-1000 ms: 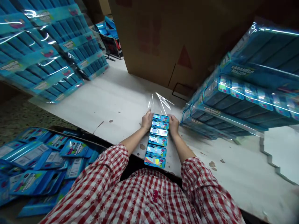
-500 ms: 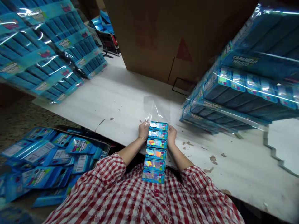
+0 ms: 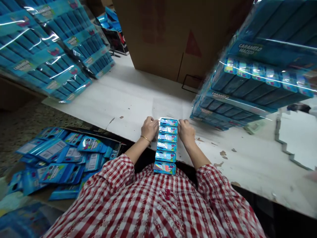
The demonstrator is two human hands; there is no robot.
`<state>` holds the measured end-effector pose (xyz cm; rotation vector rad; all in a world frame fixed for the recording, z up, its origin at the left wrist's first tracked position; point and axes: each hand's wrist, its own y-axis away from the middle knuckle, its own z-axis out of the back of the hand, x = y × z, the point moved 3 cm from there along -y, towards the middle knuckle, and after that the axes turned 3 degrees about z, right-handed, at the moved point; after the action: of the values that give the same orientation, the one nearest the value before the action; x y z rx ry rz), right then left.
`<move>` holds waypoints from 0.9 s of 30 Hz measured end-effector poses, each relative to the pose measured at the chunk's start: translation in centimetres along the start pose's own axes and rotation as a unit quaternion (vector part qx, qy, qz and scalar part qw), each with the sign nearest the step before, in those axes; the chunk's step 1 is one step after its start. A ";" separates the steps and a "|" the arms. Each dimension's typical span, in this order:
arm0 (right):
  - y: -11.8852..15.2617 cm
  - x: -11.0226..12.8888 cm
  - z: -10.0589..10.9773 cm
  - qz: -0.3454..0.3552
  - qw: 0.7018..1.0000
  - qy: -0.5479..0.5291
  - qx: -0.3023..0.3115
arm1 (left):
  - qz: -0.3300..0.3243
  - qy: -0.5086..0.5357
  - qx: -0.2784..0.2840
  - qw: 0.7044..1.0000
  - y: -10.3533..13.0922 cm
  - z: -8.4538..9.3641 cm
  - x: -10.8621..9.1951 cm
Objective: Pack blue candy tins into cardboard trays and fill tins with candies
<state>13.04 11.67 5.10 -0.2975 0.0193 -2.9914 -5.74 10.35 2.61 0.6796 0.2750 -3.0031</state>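
Note:
In front of my body lies a row of several small blue candy boxes (image 3: 167,137), labels up, the near end resting against the checked shirt. A clear plastic bag (image 3: 166,107) stretches past the far end of the row, flat on the table. My left hand (image 3: 149,129) is closed at the far left corner of the row, its fingers pinching the bag's edge. At the far right corner my right hand (image 3: 187,132) pinches the opposite edge. Whether the fingers also touch the end box is hard to see.
Wrapped blue display packs (image 3: 56,49) stand at the left, more stacked packs (image 3: 247,82) at the right. A big cardboard box (image 3: 163,39) blocks the back. Loose blue packets (image 3: 61,162) fill a box at lower left. The white table (image 3: 119,96) has chipped paint.
Both hands have moved forward to the far end of the row, their fingers now pinching the plastic there. The row has shifted slightly forward, and the bag beyond it lies flatter.

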 end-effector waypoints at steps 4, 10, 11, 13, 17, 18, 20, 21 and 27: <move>-2.1 0.2 2.0 0.053 0.997 -0.001 0.050 | -0.007 0.040 -0.014 0.999 -1.1 1.2 -0.8; -4.0 0.5 4.1 0.067 0.991 0.001 0.120 | 0.042 0.075 0.038 0.996 -2.5 2.8 -1.7; -3.9 0.7 4.3 0.065 0.991 0.007 0.118 | 0.043 0.081 0.039 0.995 -2.6 2.9 -1.7; -3.3 1.0 4.2 0.058 0.994 0.023 0.092 | 0.029 0.089 0.033 0.995 -2.6 3.0 -1.7; -1.4 1.3 3.0 0.056 0.997 0.046 -0.032 | -0.049 0.068 -0.029 0.996 -2.0 2.6 -1.9; -1.1 1.3 2.6 0.065 0.995 0.044 -0.064 | -0.066 0.062 -0.049 0.995 -1.9 2.4 -1.9; -0.5 1.0 1.8 0.091 0.988 0.037 -0.121 | -0.091 0.058 -0.084 0.991 -1.6 2.0 -2.0; -0.2 0.9 1.5 0.110 0.982 0.032 -0.147 | -0.100 0.060 -0.099 0.988 -1.5 1.9 -2.0; 2.2 -0.5 0.2 0.218 0.962 0.018 -0.165 | -0.140 0.082 -0.136 0.977 1.1 1.8 -0.9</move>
<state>13.88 9.53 5.16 -0.2355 0.5214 -2.5409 -5.56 8.99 4.43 0.9285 0.8393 -3.0750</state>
